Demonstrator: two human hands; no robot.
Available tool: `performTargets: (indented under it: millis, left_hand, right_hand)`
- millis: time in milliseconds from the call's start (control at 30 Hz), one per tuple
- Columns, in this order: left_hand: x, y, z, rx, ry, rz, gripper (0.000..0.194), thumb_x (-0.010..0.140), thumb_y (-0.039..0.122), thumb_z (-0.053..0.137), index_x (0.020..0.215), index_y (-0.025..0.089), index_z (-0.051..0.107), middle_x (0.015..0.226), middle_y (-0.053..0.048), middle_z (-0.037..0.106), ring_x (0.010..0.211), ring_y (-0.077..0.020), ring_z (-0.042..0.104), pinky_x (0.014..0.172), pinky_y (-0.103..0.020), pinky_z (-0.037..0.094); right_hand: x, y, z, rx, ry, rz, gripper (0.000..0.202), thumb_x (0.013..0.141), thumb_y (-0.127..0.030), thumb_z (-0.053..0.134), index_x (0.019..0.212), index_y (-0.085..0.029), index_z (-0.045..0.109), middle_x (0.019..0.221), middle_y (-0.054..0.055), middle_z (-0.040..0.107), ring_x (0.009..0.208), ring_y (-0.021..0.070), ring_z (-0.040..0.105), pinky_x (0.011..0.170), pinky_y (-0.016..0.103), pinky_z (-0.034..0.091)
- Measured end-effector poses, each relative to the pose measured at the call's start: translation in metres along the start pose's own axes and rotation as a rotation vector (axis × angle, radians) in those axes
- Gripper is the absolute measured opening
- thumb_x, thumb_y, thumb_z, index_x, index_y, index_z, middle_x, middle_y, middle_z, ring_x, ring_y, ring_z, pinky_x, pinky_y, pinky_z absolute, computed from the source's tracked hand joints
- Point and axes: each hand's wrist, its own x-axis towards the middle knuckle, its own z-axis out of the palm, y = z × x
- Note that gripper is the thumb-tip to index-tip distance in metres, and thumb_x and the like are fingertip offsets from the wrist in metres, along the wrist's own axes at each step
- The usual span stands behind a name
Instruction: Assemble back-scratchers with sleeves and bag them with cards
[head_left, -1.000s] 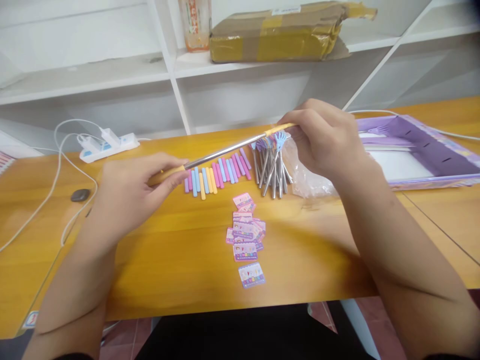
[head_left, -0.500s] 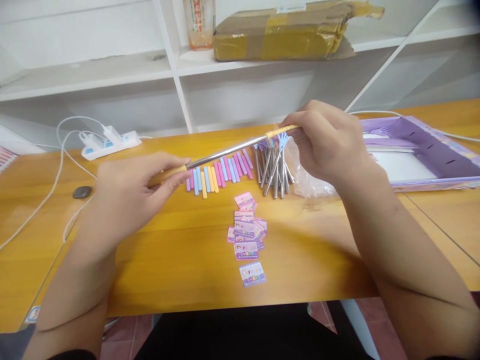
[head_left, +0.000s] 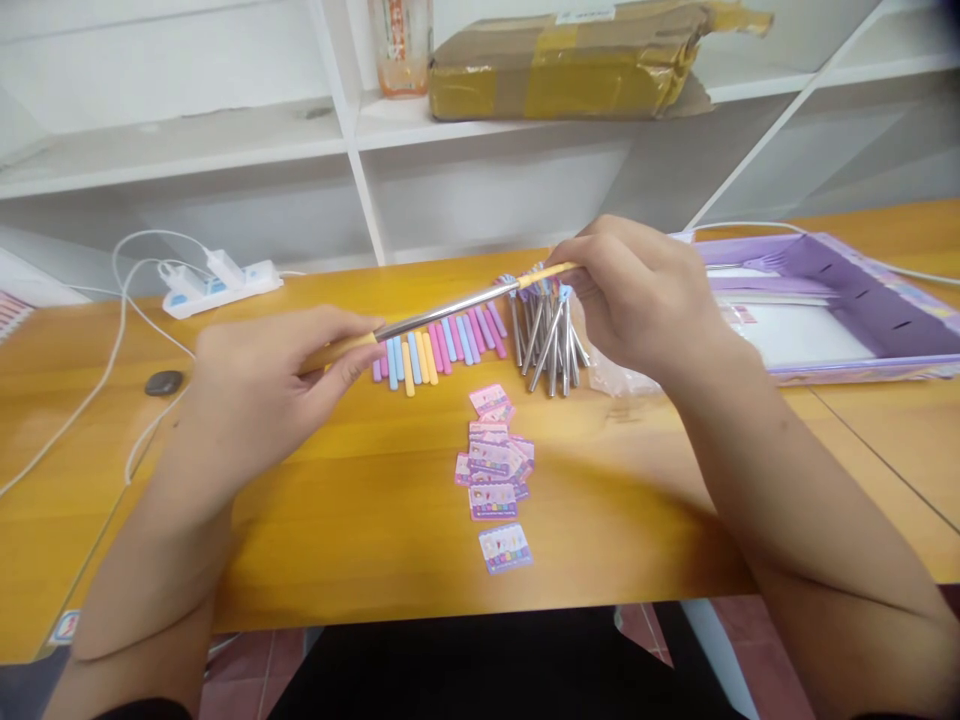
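Between my hands is a back scratcher with a metal rod point(head_left: 446, 308) and yellow ends, slanting up to the right above the table. My left hand point(head_left: 259, 375) is closed round its yellow handle, thumb and fingers pinching near the rod. My right hand point(head_left: 634, 285) grips the other yellow end; its tip is hidden in the fingers. Below lies a row of pink, blue, purple and yellow sleeves point(head_left: 427, 358). Beside my right hand, several metal rods with hand-shaped heads point(head_left: 551, 345) lie in a heap, next to clear plastic wrap point(head_left: 619, 378).
Small printed cards point(head_left: 491, 465) overlap mid-table, with one card point(head_left: 505, 548) nearer the front edge. A purple box point(head_left: 892, 320) stands at the right. At the left are a power strip point(head_left: 225, 288) with cables and a dark oval object point(head_left: 163, 383). A taped carton point(head_left: 570, 65) sits on the shelf.
My right hand has moved a little left and down with its yellow end. The visible metal rod between the hands looks shorter. My left hand stays almost still.
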Motion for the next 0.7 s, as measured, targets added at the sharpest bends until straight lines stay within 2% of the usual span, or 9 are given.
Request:
performTargets:
  millis: [200,367,567,700]
  left_hand:
    - [0.000,0.000,0.003,0.005,0.039,0.031,0.012,0.108,0.038,0.071,0.108,0.033,0.082,0.095,0.005,0.085,0.074,-0.0145,0.075,0.063,-0.030,0.049]
    - [-0.001,0.001,0.006,0.006,0.013,0.005,0.012,0.107,0.039,0.071,0.111,0.033,0.081,0.097,0.004,0.085,0.077,-0.0151,0.076,0.066,-0.029,0.052]
    - [-0.001,0.002,0.009,0.007,0.006,0.002,0.012,0.107,0.039,0.072,0.112,0.034,0.082,0.097,0.004,0.085,0.076,-0.0149,0.076,0.066,-0.029,0.052]
    - [0.000,0.002,0.011,0.004,0.046,0.053,0.006,0.104,0.035,0.077,0.106,0.031,0.081,0.091,0.006,0.084,0.070,-0.0124,0.074,0.062,-0.027,0.049]
  right_hand:
    - [0.001,-0.007,0.006,0.010,0.021,-0.037,0.027,0.112,-0.017,0.039,0.125,-0.026,0.061,0.105,0.008,0.066,0.096,0.0242,0.064,0.081,0.037,0.048]
    - [0.003,-0.014,0.006,0.042,-0.019,-0.042,0.025,0.109,-0.013,0.040,0.120,-0.026,0.060,0.101,0.007,0.065,0.091,0.0235,0.063,0.079,0.037,0.047]
    - [0.004,-0.019,0.010,0.016,0.042,-0.119,0.023,0.104,-0.008,0.044,0.115,-0.023,0.057,0.098,0.005,0.065,0.086,0.0213,0.060,0.074,0.034,0.044]
    - [0.002,-0.021,0.013,0.075,-0.024,-0.072,0.020,0.102,-0.009,0.049,0.112,-0.023,0.058,0.097,0.006,0.065,0.083,0.0222,0.059,0.072,0.035,0.044]
